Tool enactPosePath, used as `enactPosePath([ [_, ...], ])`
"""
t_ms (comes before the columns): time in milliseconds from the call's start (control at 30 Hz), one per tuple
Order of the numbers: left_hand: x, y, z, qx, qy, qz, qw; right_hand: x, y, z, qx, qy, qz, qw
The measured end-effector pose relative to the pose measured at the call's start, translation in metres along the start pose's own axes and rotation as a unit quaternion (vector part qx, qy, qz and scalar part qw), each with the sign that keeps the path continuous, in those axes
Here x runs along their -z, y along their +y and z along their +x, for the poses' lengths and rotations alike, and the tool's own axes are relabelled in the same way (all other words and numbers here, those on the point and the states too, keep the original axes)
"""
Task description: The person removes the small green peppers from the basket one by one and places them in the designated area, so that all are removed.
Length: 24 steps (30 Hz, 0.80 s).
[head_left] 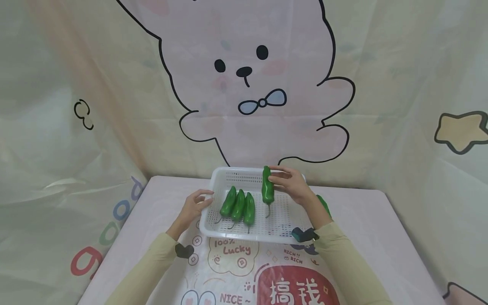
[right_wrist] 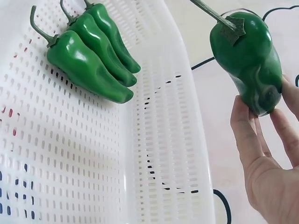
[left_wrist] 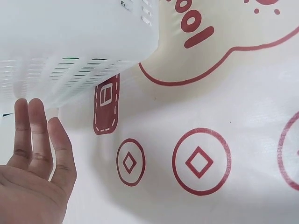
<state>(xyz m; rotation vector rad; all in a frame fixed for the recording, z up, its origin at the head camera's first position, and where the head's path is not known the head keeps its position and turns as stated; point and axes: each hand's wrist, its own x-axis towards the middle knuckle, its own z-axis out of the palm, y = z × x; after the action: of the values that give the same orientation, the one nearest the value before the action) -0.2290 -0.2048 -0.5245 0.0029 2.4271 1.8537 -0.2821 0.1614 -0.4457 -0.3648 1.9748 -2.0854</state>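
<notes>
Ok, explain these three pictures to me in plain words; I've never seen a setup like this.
There is no robot here: the work is done by a person's bare hands, filmed by worn cameras. The wide picture comes from the head, looking forward and down. The other two come from the wrists, one at each hand.

On the table stands a white basket full of small holes, with three green peppers lying side by side in it. Something green shows partly behind the right forearm; too little of it is visible to name it surely.

The right hand holds another green pepper with its fingertips. The left hand is at the basket's left side, holding no pepper.
</notes>
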Motion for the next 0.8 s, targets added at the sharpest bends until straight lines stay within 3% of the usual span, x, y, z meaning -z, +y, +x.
enactPosePath([
  [333, -0.001, -0.003, 0.001, -0.012, -0.007, 0.003, 0.9999, 0.014, -0.009, -0.017, 0.021, -0.009, -0.02, 0.9995],
  [800, 0.0, -0.006, 0.002, -0.01, -0.005, -0.002, 0.9999, 0.052, -0.013, -0.045, 0.017, 0.042, -0.058, 0.9973],
])
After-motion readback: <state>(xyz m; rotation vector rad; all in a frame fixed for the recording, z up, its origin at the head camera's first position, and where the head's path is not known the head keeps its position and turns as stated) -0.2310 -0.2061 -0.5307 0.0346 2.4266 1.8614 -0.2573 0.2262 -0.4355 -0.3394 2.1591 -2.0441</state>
